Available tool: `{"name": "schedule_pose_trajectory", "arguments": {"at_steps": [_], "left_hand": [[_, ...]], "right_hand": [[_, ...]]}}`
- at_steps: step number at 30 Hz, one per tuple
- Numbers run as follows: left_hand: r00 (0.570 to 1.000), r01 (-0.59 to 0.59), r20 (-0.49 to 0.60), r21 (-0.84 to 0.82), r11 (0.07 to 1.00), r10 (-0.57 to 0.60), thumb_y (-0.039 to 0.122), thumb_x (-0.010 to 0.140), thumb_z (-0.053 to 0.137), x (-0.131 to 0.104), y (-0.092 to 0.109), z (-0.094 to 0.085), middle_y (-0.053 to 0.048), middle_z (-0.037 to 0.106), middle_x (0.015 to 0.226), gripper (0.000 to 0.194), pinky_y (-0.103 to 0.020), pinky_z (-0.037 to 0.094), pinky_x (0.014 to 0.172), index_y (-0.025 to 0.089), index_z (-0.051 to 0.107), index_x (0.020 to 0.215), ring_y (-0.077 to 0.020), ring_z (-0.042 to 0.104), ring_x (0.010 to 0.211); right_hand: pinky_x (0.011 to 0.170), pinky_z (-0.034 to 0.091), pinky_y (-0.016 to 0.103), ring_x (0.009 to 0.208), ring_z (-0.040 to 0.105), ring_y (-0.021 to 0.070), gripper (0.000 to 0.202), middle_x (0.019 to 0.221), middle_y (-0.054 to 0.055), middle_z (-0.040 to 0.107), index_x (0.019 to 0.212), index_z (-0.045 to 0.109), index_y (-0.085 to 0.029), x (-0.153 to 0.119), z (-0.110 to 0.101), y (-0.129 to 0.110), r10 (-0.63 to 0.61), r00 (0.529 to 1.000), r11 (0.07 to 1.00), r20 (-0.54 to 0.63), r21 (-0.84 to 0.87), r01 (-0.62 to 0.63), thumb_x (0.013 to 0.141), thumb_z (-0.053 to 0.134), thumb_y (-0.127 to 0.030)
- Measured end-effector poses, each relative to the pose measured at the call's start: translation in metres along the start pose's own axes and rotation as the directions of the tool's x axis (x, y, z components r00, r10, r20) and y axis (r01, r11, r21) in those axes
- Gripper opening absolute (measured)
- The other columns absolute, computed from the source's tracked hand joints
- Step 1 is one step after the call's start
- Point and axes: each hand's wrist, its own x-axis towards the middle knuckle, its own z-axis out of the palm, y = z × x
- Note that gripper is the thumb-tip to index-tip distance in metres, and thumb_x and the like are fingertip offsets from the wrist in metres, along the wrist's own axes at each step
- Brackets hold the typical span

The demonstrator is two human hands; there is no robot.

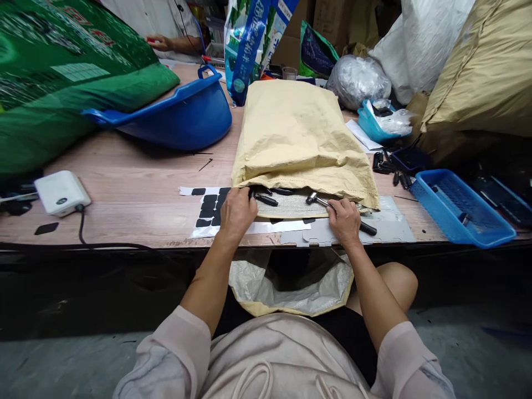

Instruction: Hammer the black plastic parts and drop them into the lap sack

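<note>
Yellow sack (291, 130) lies just beyond both hands, mouth toward them. The left hand (240, 212) pinches one corner, seemingly to spread the opening; the right hand (346, 220) curls over a metal-headed tool (368, 228), though I can't tell whether it grips tool or sack.

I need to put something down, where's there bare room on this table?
The widest bare stretch of tabletop lies between the white box and black patches, in front of the blue basin; a black cable runs along the front edge. It's crowded right of the beige sack: black parts, blue tray, teal bowl.
</note>
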Motion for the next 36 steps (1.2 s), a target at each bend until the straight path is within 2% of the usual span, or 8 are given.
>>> {"name": "schedule_pose_trajectory", "arguments": {"at_steps": [2, 5, 8, 12, 18, 23, 27, 36], "left_hand": [[0.999, 0.05, -0.006, 0.052, 0.997, -0.05, 0.032, 0.095, 0.056, 0.012, -0.003, 0.006, -0.022, 0.067, 0.124, 0.03, -0.053, 0.056, 0.101, 0.017, 0.071, 0.116, -0.0391, 0.064, 0.118], [0.993, 0.075, 0.09, 0.078, 0.994, -0.081, 0.044, 0.097, 0.057, 0.036, 0.0, 0.02, -0.026, 0.064, 0.132, 0.035, -0.06, 0.049, 0.109, 0.016, 0.069, 0.115, -0.0441, 0.058, 0.128], [0.973, 0.131, 0.18, 0.083, 0.988, -0.144, 0.052, 0.096, 0.058, 0.058, 0.017, 0.036, -0.029, 0.058, 0.146, 0.048, -0.066, 0.036, 0.118, 0.014, 0.065, 0.124, -0.0488, 0.047, 0.143], [0.956, 0.225, 0.181, 0.062, 0.972, -0.233, 0.05, 0.094, 0.06, 0.071, 0.05, 0.058, -0.034, 0.046, 0.159, 0.053, -0.072, 0.024, 0.122, 0.01, 0.065, 0.129, -0.0541, 0.029, 0.156], [0.975, 0.109, 0.209, -0.151, 0.983, -0.076, 0.05, 0.102, 0.048, 0.061, 0.083, 0.066, -0.024, 0.067, 0.132, 0.042, -0.056, 0.043, 0.112, 0.017, 0.069, 0.119, -0.0423, 0.059, 0.131], [0.984, -0.038, 0.155, -0.296, 0.955, 0.087, 0.04, 0.1, 0.054, 0.07, 0.072, 0.042, -0.01, 0.078, 0.11, 0.032, -0.04, 0.051, 0.098, 0.02, 0.075, 0.111, -0.0294, 0.068, 0.108], [0.99, -0.046, 0.099, -0.422, 0.905, 0.096, 0.032, 0.096, 0.055, 0.08, 0.053, 0.028, -0.003, 0.081, 0.097, 0.03, -0.031, 0.053, 0.089, 0.017, 0.081, 0.1, -0.0227, 0.071, 0.095], [0.981, -0.132, 0.07, -0.45, 0.883, 0.183, 0.026, 0.092, 0.06, 0.073, 0.039, 0.033, -0.005, 0.084, 0.11, 0.03, -0.034, 0.056, 0.094, 0.019, 0.086, 0.107, -0.0236, 0.073, 0.098]], "right_hand": [[0.086, 0.039, 0.039, 0.097, 0.051, 0.0273, 0.025, 0.1, 0.01, 0.064, 0.115, 0.077, -0.025, 0.0, 0.0, 0.0, -0.008, 1.0, 1.0, -0.009, -0.002, 0.008, 0.101, 0.057, -0.029], [0.084, 0.039, 0.039, 0.096, 0.052, 0.0273, 0.025, 0.099, 0.01, 0.065, 0.114, 0.077, -0.025, 0.0, 0.0, 0.0, -0.009, 1.0, 1.0, -0.013, -0.01, 0.009, 0.101, 0.057, -0.03], [0.082, 0.038, 0.038, 0.095, 0.052, 0.0269, 0.025, 0.1, 0.01, 0.067, 0.115, 0.078, -0.025, 0.0, 0.0, 0.0, -0.011, 1.0, 1.0, -0.008, -0.016, 0.011, 0.101, 0.057, -0.03], [0.081, 0.038, 0.038, 0.096, 0.053, 0.0267, 0.023, 0.101, 0.009, 0.067, 0.114, 0.078, -0.026, 0.001, -0.002, -0.002, -0.014, 1.0, 1.0, -0.009, -0.019, 0.014, 0.101, 0.059, -0.03], [0.084, 0.039, 0.038, 0.096, 0.055, 0.0263, 0.022, 0.101, 0.009, 0.068, 0.115, 0.078, -0.025, 0.001, -0.005, -0.005, 0.007, 1.0, 1.0, 0.011, -0.022, -0.007, 0.102, 0.061, -0.029], [0.084, 0.039, 0.037, 0.095, 0.055, 0.0258, 0.021, 0.101, 0.008, 0.069, 0.114, 0.079, -0.025, 0.001, -0.005, -0.005, 0.008, 1.0, 1.0, 0.014, -0.008, -0.008, 0.101, 0.063, -0.029], [0.083, 0.039, 0.037, 0.094, 0.055, 0.0251, 0.02, 0.098, 0.007, 0.069, 0.113, 0.08, -0.025, 0.001, -0.003, -0.003, 0.003, 1.0, 1.0, -0.009, 0.006, -0.003, 0.1, 0.064, -0.028], [0.088, 0.043, 0.037, 0.094, 0.056, 0.0245, 0.025, 0.097, 0.008, 0.068, 0.113, 0.079, -0.024, -0.004, -0.003, 0.003, 0.02, 0.988, 0.998, -0.155, 0.061, -0.011, 0.105, 0.056, -0.03]]}}
